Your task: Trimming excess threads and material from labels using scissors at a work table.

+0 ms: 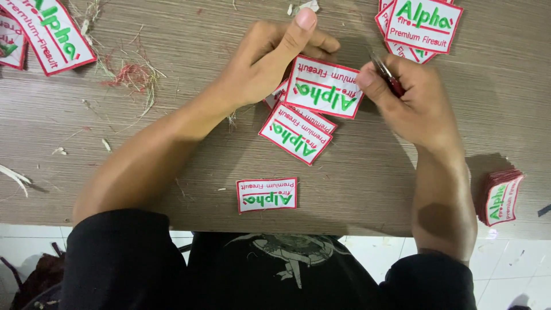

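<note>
Black sleeves (pixel 123 261) and a black printed shirt (pixel 287 264) sit closest to the lens, at the near edge of the table (pixel 189 69), a large wood-grain laminate slab, matte and streaky.

Left hand (pixel 270 60): fingers curled and pressed together behind the held patch (pixel 325 87), thumb extended up along its top edge, so it's pinched at the left end. Right hand (pixel 410 100): closed around a small red-handled cutter (pixel 387 76), blade end right at the patch's right border. Can't tell whether the blades are touching the edge.

Held patch is above table centre, between both hands, tilted and upside down to the camera. Judgement: embroidered fabric, white field with red stitched border, very light, semi-stiff, holds flat but will flex. Not fragile, not slippery; the thread texture gives grip. Best hold is at the border, short end, away from the cutter.

More of the same:
- two overlapped patches (pixel 298 131) just under the held one
- side stack (pixel 500 196) at the right table edge
- pile top right (pixel 422 26)
- loose ones top left (pixel 49 31)
- single patch (pixel 267 194) near the front edge

Thread trimmings (pixel 132 77), red and pale, are scattered on the left.
</note>
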